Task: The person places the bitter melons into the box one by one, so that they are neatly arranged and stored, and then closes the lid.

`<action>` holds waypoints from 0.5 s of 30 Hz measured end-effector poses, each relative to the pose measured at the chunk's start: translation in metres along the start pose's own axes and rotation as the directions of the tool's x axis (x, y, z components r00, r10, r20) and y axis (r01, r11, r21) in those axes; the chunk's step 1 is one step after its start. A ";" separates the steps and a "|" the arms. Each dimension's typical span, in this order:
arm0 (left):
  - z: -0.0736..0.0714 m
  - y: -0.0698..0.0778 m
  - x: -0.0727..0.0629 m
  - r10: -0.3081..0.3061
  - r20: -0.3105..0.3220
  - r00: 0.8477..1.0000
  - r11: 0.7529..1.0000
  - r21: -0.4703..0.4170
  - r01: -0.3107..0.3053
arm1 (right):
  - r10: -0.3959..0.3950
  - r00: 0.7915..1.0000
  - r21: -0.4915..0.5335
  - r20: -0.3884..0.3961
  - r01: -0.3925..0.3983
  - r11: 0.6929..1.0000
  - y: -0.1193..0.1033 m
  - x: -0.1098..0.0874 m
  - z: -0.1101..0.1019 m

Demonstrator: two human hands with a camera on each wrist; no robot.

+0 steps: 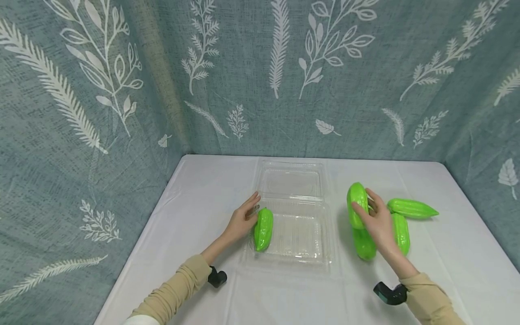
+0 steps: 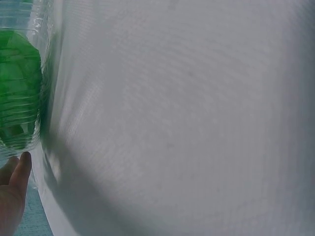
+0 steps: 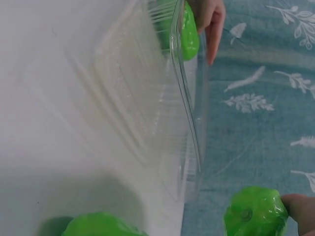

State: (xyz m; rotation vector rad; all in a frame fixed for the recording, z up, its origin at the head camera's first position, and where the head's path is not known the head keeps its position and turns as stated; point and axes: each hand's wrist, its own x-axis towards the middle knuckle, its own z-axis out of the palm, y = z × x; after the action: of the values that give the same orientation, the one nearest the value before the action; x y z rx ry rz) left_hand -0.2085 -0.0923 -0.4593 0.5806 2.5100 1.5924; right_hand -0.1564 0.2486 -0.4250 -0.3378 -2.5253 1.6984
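Note:
My right hand (image 1: 379, 224) grips a shiny green ridged gourd (image 1: 356, 201), thumb on the near side and fingers on the far side, raised above the other gourds. In the right wrist view that gourd's rounded end (image 3: 253, 214) shows beside the fingers. At the left rim of a clear plastic clamshell box (image 1: 298, 239), the left hand (image 1: 241, 221) rests with its fingers extended. Inside the box, along its left wall, lies one green gourd (image 1: 264, 230). The left wrist view has this gourd (image 2: 18, 88) through the ribbed wall, with fingertips (image 2: 24, 160) right at the plastic.
Under and beside the right hand lie more green gourds: one below the held one (image 1: 364, 246), one behind the wrist (image 1: 401, 232), and one pointing right (image 1: 412, 208). The box's lid (image 1: 290, 180) lies folded back. A patterned curtain (image 1: 252, 90) borders the white table (image 1: 203, 180).

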 end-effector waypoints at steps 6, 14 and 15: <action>-0.001 0.001 -0.001 -0.001 0.000 1.000 1.000 -0.005 0.001 | -0.002 1.000 0.004 0.016 0.002 1.000 -0.002 0.001 0.008; 0.000 -0.001 0.000 -0.007 0.002 1.000 1.000 -0.015 0.007 | -0.004 0.998 0.011 0.058 0.004 1.000 -0.003 -0.002 0.023; -0.001 -0.001 0.000 -0.006 0.002 1.000 1.000 -0.013 0.006 | -0.005 0.998 0.015 0.063 0.004 1.000 -0.004 -0.002 0.025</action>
State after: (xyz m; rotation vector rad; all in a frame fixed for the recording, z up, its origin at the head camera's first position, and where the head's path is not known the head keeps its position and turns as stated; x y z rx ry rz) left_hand -0.2085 -0.0931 -0.4595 0.5716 2.4961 1.6039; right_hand -0.1596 0.2246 -0.4306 -0.2818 -2.5529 1.7529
